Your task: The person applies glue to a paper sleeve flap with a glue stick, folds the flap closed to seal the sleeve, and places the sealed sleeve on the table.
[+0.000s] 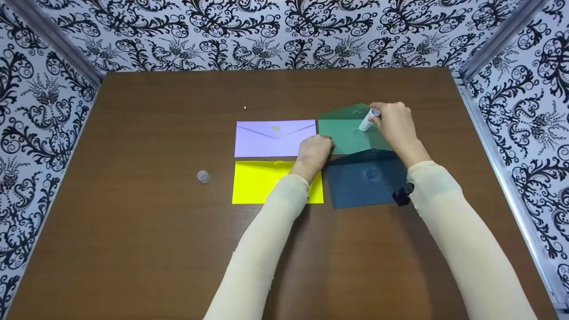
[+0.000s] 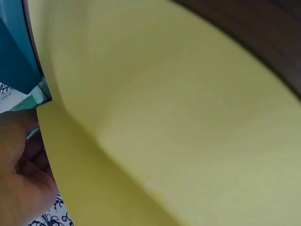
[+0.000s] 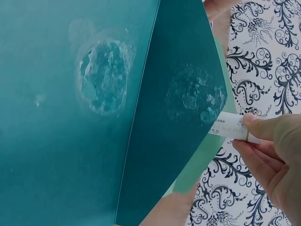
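Note:
My right hand (image 1: pixel 394 122) grips a white glue stick (image 1: pixel 368 121), its lower end at the green envelope (image 1: pixel 346 138). The printed barrel of the glue stick shows in the right wrist view, between thumb and fingers. The green envelope lies with its flap (image 1: pixel 346 112) spread toward the back, and a glue smear shows by the stick. My left hand (image 1: pixel 314 150), fingers curled, holds the green envelope at its left edge; in the left wrist view the yellow flap hides the fingertips. Below lies a dark teal envelope (image 1: pixel 362 184), flap raised, with glue patches on body and flap.
Left of the green envelope lies a closed lilac envelope (image 1: pixel 258 140). A yellow envelope (image 1: pixel 253 184) sits below it, partly under my left forearm. The glue stick's cap (image 1: pixel 203 176) stands farther left on the brown table (image 1: pixel 146 222). Patterned walls (image 1: pixel 284 35) border the table.

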A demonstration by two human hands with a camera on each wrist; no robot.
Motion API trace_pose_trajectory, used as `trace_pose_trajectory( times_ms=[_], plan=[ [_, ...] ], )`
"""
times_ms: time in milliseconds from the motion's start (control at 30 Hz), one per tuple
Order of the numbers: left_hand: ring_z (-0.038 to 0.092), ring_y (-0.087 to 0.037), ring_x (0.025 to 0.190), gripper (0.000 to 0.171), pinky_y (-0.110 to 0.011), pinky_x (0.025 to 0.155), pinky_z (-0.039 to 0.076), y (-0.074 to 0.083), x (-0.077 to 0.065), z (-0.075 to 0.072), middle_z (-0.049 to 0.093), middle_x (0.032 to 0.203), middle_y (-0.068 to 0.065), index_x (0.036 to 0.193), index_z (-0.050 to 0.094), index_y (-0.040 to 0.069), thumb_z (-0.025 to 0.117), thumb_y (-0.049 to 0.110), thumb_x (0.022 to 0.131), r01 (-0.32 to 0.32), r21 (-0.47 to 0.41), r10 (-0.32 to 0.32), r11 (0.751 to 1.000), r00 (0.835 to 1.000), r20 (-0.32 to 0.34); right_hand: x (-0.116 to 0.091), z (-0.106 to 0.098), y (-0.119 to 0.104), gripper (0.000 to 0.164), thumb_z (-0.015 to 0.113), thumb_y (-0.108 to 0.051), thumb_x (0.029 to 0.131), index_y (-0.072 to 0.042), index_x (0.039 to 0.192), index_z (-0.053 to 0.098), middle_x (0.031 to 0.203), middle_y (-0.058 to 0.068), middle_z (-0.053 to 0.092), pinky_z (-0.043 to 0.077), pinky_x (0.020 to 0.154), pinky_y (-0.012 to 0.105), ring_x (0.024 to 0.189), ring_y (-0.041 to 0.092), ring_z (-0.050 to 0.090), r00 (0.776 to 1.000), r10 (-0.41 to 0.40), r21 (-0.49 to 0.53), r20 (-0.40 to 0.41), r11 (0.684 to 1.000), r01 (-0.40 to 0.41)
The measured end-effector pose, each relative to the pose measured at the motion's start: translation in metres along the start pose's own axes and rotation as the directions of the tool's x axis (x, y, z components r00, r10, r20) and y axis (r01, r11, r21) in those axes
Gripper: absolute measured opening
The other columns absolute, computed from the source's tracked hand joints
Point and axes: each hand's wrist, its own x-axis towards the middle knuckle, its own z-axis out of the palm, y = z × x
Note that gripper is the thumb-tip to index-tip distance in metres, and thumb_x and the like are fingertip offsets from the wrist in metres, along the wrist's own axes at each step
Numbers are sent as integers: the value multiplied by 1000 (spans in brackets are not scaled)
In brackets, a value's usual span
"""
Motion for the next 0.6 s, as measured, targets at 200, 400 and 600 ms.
trace_pose_trajectory(
  times_ms=[200,400,600],
  plan=[
    [66,-18,87,22,-32,76,57,-1,0,1,71,99,1,97,73,20,56,7,93,1,4,-1,1000,1000,0,-6,-4,1,28,71,-11,83,-4,110,69,103,22,69,52,79,54,92,43,63,1000,-13,3,8,1000,13],
    [66,-20,88,24,-34,76,57,-1,0,2,71,100,1,97,73,21,55,6,93,-9,-1,9,1000,1000,-11,-11,-7,-1,27,71,-13,84,-4,109,69,101,21,69,53,77,52,90,41,64,999,-24,-1,22,1000,24],
    [66,-20,91,27,-35,78,56,-1,0,2,70,102,3,100,72,25,55,6,93,-21,-7,21,1000,1000,-3,-13,-6,-5,28,70,-15,84,-5,110,69,101,20,70,55,74,48,88,39,65,999,-24,15,37,1000,23]
  ],
)
